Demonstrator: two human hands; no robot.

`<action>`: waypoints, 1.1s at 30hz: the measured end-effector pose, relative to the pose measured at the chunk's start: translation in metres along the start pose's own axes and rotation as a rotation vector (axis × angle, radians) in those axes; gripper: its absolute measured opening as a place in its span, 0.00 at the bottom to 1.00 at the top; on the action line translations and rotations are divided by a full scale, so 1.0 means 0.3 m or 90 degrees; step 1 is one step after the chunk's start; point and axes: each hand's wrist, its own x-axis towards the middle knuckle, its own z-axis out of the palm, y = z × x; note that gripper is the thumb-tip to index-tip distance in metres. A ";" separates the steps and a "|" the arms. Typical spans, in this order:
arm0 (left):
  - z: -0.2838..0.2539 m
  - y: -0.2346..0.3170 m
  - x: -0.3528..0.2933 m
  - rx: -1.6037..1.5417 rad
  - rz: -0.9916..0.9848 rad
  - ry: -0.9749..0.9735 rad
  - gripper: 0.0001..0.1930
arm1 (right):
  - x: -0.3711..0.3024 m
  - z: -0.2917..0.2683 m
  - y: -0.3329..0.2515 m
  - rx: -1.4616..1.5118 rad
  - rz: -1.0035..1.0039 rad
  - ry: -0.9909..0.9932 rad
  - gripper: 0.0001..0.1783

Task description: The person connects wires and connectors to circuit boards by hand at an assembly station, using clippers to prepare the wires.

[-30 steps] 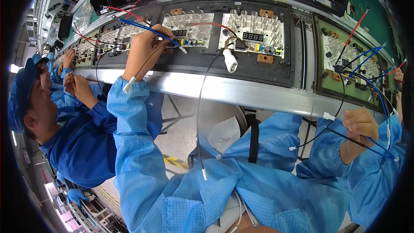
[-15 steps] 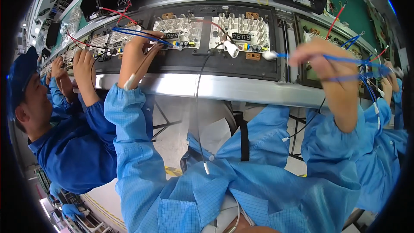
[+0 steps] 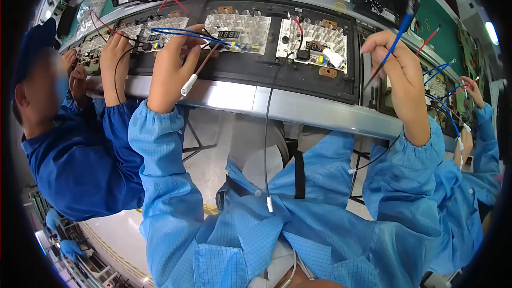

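My left hand (image 3: 169,74) is at the left edge of a white circuit board (image 3: 250,24) with a small digit display. Its thumb and fingers close on wires: blue wires (image 3: 176,30) cross over the fingers, and a brown wire (image 3: 205,64) ending in a white connector (image 3: 189,84) hangs beside the thumb. My right hand (image 3: 405,74) is raised right of a second circuit board (image 3: 290,42), fingers curled around a blue wire (image 3: 399,34) that slants steeply. A white connector (image 3: 334,57) lies on that second board. From it a black wire (image 3: 268,128) drops over the table edge.
Both boards sit in a dark fixture (image 3: 256,66) behind a metal rail (image 3: 298,106). Black bins (image 3: 381,10) with wires stand at the back. A co-worker in dark blue (image 3: 80,170) works close on the left; another in light blue (image 3: 464,202) sits on the right.
My right hand has risen slightly, and its blue wire has swung from level to steep. The boards appear farther right in view. My left hand stays with the wires.
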 end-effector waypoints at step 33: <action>0.279 0.035 -0.352 0.100 0.224 0.262 0.21 | 0.117 0.110 0.091 -0.009 0.095 -0.004 0.09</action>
